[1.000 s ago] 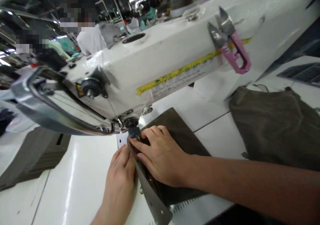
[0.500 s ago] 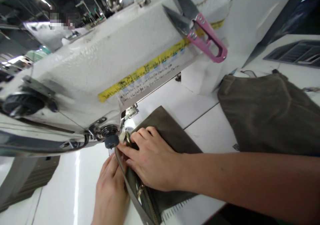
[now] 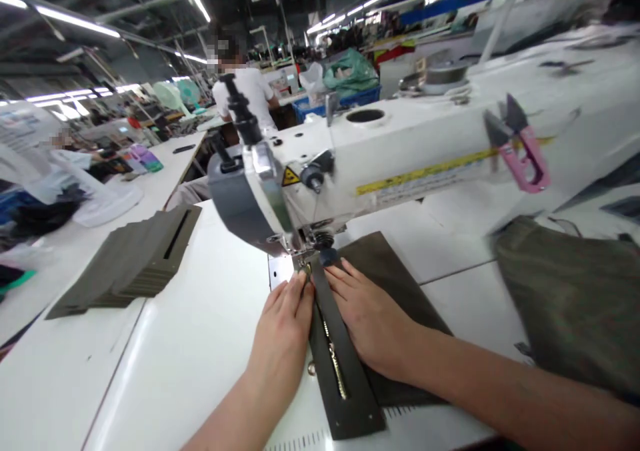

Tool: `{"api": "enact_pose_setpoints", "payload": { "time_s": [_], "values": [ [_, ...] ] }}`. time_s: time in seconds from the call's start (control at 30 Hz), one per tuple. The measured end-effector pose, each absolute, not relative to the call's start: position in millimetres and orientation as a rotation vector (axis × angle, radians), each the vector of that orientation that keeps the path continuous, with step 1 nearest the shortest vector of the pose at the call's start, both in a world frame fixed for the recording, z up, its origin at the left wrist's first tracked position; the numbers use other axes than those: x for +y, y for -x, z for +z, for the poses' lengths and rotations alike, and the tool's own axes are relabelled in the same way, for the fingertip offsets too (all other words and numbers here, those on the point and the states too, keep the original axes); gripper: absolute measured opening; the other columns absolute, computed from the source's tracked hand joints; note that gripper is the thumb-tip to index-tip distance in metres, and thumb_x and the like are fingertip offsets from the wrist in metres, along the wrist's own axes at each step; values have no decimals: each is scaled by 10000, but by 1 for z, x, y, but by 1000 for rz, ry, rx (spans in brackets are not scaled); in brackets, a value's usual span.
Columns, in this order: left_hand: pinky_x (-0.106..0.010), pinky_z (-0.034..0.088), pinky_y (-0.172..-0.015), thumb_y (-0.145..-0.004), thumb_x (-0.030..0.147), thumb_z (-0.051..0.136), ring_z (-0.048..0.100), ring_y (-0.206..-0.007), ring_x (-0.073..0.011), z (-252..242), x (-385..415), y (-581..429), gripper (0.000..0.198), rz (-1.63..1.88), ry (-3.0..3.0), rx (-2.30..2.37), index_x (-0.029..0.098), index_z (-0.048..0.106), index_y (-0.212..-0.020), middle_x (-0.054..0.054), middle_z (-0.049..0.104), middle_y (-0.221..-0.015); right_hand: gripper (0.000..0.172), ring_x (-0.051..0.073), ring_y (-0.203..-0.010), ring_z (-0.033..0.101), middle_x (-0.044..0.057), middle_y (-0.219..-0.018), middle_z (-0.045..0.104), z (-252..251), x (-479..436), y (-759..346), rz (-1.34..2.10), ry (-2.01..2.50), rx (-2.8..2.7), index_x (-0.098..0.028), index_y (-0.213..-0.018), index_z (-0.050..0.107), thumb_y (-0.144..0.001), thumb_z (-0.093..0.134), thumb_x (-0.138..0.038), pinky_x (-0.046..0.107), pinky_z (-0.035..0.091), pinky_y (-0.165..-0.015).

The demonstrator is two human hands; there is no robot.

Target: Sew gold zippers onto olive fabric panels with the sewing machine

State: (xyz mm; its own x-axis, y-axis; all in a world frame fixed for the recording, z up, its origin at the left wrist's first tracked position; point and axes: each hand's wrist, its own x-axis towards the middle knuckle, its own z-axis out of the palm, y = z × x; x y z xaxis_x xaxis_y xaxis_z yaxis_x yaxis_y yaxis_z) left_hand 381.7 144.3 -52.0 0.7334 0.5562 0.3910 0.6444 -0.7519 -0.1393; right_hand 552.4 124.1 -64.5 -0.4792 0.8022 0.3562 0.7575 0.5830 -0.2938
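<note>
A long, narrow dark olive strip lies flat on the white counter, its far end at the foot of the sewing machine. I can see a gold-toothed zipper in its slot and two pale dots near its squared near end. Alongside, to the right, a broader olive panel lies flat, partly covered.

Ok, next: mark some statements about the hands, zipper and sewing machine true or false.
1. The left hand lies left of the zipper. True.
2. The right hand grips the pink thread snips. False: it rests on dark fabric; the snips are on the sewing machine.
3. A stack of fabric panels lies left of the sewing machine. True.
4. The zipper is fully covered by cloth. False: it shows through a slot in the strip.
</note>
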Motion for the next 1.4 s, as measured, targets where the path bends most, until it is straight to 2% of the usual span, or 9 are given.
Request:
{"api": "enact_pose_setpoints", "payload": {
  "time_s": [0.13,0.4,0.77,1.0,1.27,1.4],
  "values": [
    [-405,472,-892,-877,60,303,533,-1077,-248,-52,141,-383,331,-482,2688,-994,46,538,-1110,-194,557,-1159,482,236,-1276,306,143,-1335,422,-61,124,-554,139,1239,-2399,-105,-1324,376,-844,386,-143,460,264,-1047],
    [-393,468,-902,-874,60,312,545,-1068,-244,-55,142,-383,305,-549,2689,-988,31,561,-1047,-200,573,-1131,474,222,-1251,352,161,-1305,453,-63,120,-554,38,1291,-2453,-53,-1285,421,-818,382,-127,439,286,-1044],
    [-419,491,-876,-879,47,303,552,-1053,-255,-54,147,-384,306,-536,2708,-965,43,563,-1042,-197,569,-1120,459,221,-1254,346,147,-1322,437,-64,122,-553,2,1301,-2433,-73,-1287,423,-837,385,-155,436,299,-1036],
    [-386,501,-866,-883,47,320,563,-998,-243,-49,148,-387,272,-593,2679,-947,38,569,-992,-169,577,-1038,442,235,-1236,373,149,-1294,469,-62,123,-552,26,1299,-2411,-52,-1258,454,-835,362,-140,447,308,-1025],
    [-344,521,-763,-856,70,423,550,-829,-198,-43,162,-389,159,-580,2765,-1112,80,578,-892,-104,548,-893,422,236,-1227,378,174,-1240,508,-59,142,-553,89,1258,-2376,-56,-1211,496,-811,372,-109,454,317,-1008],
    [-347,516,-765,-844,87,455,558,-831,-205,-48,168,-383,165,-591,2784,-1152,86,592,-938,-106,553,-895,386,234,-1184,415,167,-1203,525,-51,134,-558,162,1148,-2338,-78,-1171,520,-803,410,-117,454,323,-1004]
  ]
}}
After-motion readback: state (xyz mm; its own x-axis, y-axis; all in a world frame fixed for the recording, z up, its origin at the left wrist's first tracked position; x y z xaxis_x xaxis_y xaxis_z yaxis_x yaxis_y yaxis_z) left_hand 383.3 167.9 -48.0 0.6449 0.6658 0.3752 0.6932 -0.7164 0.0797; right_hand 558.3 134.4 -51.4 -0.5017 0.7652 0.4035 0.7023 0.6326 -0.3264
